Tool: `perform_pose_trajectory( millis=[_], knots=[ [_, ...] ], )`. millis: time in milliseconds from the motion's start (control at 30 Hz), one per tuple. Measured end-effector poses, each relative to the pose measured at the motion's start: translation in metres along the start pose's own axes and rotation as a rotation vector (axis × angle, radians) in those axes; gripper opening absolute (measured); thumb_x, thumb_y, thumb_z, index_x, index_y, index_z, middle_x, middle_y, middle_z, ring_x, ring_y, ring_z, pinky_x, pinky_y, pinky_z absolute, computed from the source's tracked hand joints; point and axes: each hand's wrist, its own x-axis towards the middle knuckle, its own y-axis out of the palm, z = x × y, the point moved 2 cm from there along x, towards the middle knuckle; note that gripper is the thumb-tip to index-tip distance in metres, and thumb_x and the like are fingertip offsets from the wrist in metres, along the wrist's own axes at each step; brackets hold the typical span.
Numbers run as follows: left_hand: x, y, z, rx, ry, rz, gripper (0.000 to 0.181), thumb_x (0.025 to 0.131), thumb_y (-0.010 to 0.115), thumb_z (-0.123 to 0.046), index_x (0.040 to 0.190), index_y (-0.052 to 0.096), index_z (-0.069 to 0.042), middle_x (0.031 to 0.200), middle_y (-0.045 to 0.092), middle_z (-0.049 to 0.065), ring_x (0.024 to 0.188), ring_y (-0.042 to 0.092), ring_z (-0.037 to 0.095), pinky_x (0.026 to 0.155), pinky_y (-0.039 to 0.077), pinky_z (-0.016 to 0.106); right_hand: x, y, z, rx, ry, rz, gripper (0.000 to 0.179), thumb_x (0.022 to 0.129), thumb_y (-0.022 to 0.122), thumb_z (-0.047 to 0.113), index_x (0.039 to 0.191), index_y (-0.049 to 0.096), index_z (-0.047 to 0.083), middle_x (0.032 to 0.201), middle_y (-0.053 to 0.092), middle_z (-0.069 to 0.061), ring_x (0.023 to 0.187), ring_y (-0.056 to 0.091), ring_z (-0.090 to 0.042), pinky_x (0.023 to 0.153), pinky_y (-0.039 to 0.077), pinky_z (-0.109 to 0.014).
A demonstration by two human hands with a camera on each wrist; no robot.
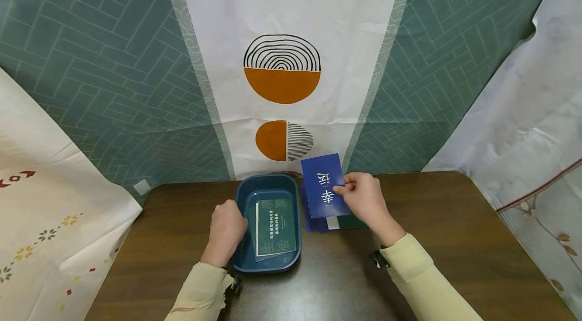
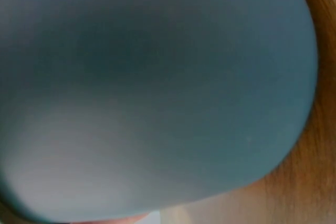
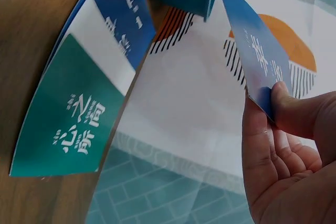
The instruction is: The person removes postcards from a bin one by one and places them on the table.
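Observation:
My right hand [image 1: 366, 199] pinches a blue card [image 1: 322, 179] with white characters between thumb and fingers. In the right wrist view the same blue card [image 3: 257, 51] stands up from the fingertips. Beneath it on the table lie a green card [image 3: 68, 124], a white one and another blue card [image 3: 118, 11], overlapping each other. My left hand [image 1: 227, 227] grips the left rim of a dark blue plastic tray [image 1: 269, 183], its fingertips hidden. Inside the tray are green cards [image 1: 277, 227] with white print. The tray's outer wall [image 2: 157, 103] fills most of the left wrist view, blurred.
The brown wooden table [image 1: 159, 245] ends at a back edge just behind the tray. A green and white patterned cloth [image 1: 282, 17] hangs behind it. Pale cloths [image 1: 54, 199] hang at both sides.

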Motion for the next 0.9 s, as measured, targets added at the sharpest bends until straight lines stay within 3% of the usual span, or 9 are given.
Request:
perform_pose_trajectory(
  millis=[300, 800, 900],
  knots=[
    [-0.001, -0.001, 0.001, 0.0, 0.015, -0.018, 0.016, 0.08, 0.06, -0.005, 0.085, 0.063, 0.01, 0.065, 0.061, 0.017, 0.046, 0.055, 0.018, 0.039, 0.044, 0.028, 0.004, -0.011, -0.015, -0.049, 0.029, -0.014, 0.022, 0.082, 0.071, 0.026, 0.087, 0.067, 0.005, 0.066, 0.063, -0.006, 0.058, 0.053, -0.017, 0.047, 0.038, -0.027],
    [-0.001, 0.001, 0.001, -0.001, 0.007, -0.023, 0.016, 0.079, 0.059, -0.004, 0.086, 0.063, 0.01, 0.069, 0.063, 0.02, 0.047, 0.056, 0.018, 0.04, 0.047, 0.03, 0.008, -0.026, -0.061, -0.188, 0.182, 0.009, 0.03, 0.082, 0.071, 0.024, 0.095, 0.067, -0.002, 0.081, 0.067, -0.014, 0.071, 0.056, -0.022, 0.054, 0.044, -0.029],
    [-0.001, 0.001, 0.001, -0.001, 0.004, -0.02, 0.018, 0.079, 0.06, -0.005, 0.088, 0.063, 0.01, 0.071, 0.064, 0.021, 0.047, 0.056, 0.018, 0.04, 0.047, 0.03, 0.009, -0.026, -0.07, -0.217, 0.203, 0.02, 0.026, 0.082, 0.07, 0.024, 0.088, 0.066, 0.0, 0.079, 0.065, -0.013, 0.07, 0.054, -0.022, 0.054, 0.042, -0.029]
  ],
)
